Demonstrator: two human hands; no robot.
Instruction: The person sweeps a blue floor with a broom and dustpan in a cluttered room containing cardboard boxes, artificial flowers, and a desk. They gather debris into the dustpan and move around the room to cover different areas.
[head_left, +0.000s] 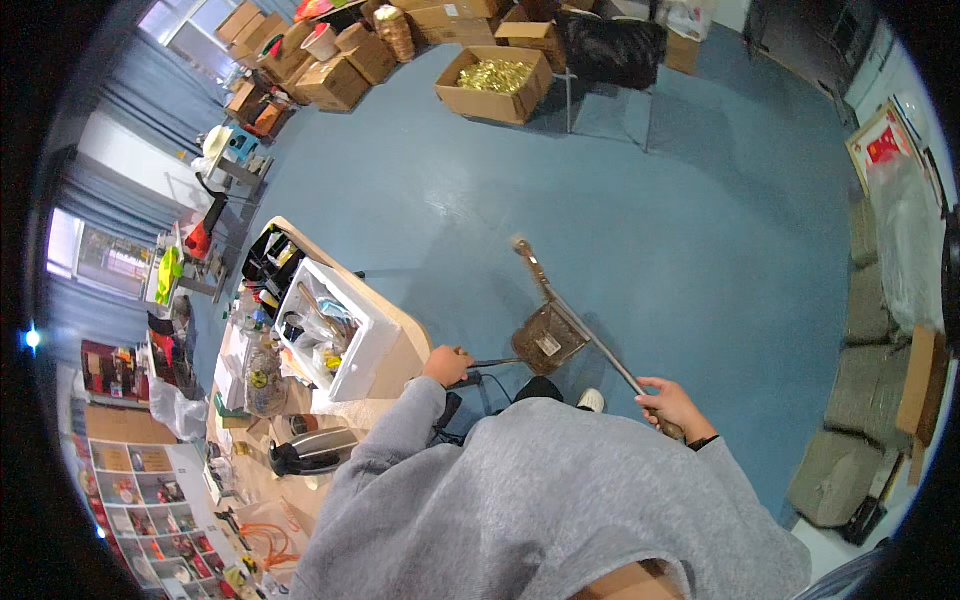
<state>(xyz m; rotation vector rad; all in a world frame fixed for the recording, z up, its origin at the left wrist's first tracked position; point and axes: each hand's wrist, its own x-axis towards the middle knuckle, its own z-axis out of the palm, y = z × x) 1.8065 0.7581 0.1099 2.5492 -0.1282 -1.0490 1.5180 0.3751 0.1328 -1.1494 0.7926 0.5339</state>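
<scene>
My left hand (448, 366) is closed around the thin handle of a brownish dustpan (551, 337), close to the table corner. A pale label shows inside the pan. In my right hand (675, 411) is the upper end of a broom (609, 355), its long handle slanting away from me. The handle passes across the right side of the dustpan. Beyond the pan, the narrow broom head (531, 259) points toward the far side of the room, over the blue floor (697, 247).
On the left a wooden table (409, 345) bears a white foam box (375, 360), a black thermos-like flask (315, 451) and clutter. Cables (495, 386) hang near my feet. A carton of gold tinsel (484, 105) and a chair (611, 52) stand ahead; padded seats (862, 382) line the right.
</scene>
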